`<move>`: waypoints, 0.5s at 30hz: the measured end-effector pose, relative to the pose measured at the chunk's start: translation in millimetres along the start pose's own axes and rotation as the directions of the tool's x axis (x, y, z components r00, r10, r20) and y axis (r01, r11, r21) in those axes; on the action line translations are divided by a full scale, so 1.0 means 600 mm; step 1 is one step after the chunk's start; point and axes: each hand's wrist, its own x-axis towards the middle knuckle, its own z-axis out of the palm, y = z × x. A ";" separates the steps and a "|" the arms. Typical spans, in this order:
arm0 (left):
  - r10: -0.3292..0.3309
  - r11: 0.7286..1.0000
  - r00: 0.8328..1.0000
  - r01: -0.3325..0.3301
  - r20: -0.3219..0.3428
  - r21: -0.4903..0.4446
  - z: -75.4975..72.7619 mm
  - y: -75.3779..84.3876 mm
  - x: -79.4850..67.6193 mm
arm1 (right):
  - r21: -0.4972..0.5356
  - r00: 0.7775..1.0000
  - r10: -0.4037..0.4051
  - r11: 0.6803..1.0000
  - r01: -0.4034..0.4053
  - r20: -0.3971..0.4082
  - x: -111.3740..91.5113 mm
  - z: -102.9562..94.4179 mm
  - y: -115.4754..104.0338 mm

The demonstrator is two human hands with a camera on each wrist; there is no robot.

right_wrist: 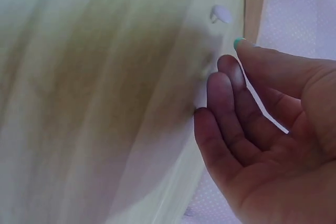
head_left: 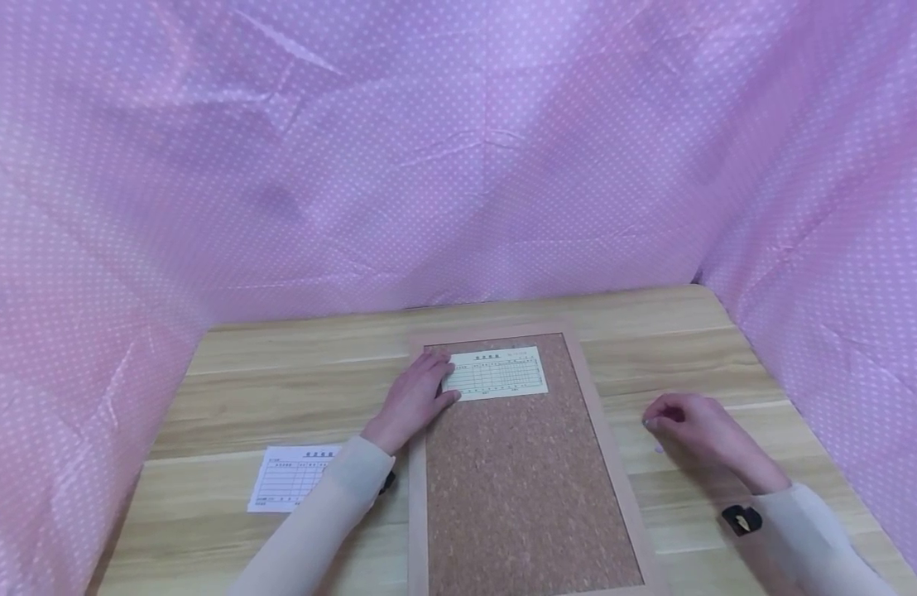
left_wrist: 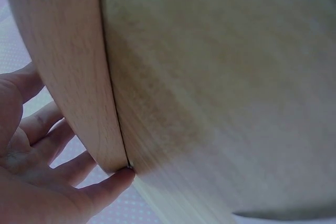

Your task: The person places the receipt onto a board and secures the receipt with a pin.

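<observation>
A cork board point(head_left: 525, 488) in a wooden frame lies on the wooden table point(head_left: 280, 385). A printed paper slip point(head_left: 506, 372) sits at the board's top end. My left hand point(head_left: 417, 396) presses flat on the slip's left edge, fingers straight. In the left wrist view the left hand point(left_wrist: 37, 171) touches a wooden edge point(left_wrist: 68, 66) seen close and blurred. My right hand point(head_left: 685, 422) rests on the table to the right of the board, fingers bent down loosely. In the right wrist view the right hand point(right_wrist: 262, 129) shows an open palm, with a white pushpin point(right_wrist: 221, 14) just beyond it and a teal speck at one fingertip.
A second printed slip point(head_left: 295, 478) lies on the table left of the board, beside my left sleeve. Pink dotted fabric point(head_left: 458, 165) walls in the table at the back and both sides. A small pale pin point(head_left: 658, 449) lies near my right hand.
</observation>
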 end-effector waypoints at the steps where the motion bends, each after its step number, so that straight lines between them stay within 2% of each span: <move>1: -0.001 1.000 1.000 0.001 0.001 -0.001 0.000 0.000 0.001 | 0.011 1.000 0.006 1.000 -0.006 0.000 0.000 -0.002 -0.001; 5: 0.000 1.000 1.000 0.000 0.001 -0.002 0.002 0.000 0.001 | 0.037 1.000 0.000 0.999 0.001 -0.028 0.002 -0.008 -0.008; 12: -0.002 1.000 1.000 0.002 -0.001 -0.002 0.003 0.000 0.000 | 0.049 0.977 -0.135 0.988 0.145 -0.166 0.013 -0.009 -0.031; 15: -0.004 1.000 1.000 0.004 0.000 -0.001 0.001 0.000 0.000 | 0.065 0.977 -0.124 0.988 0.137 -0.176 0.020 -0.009 -0.048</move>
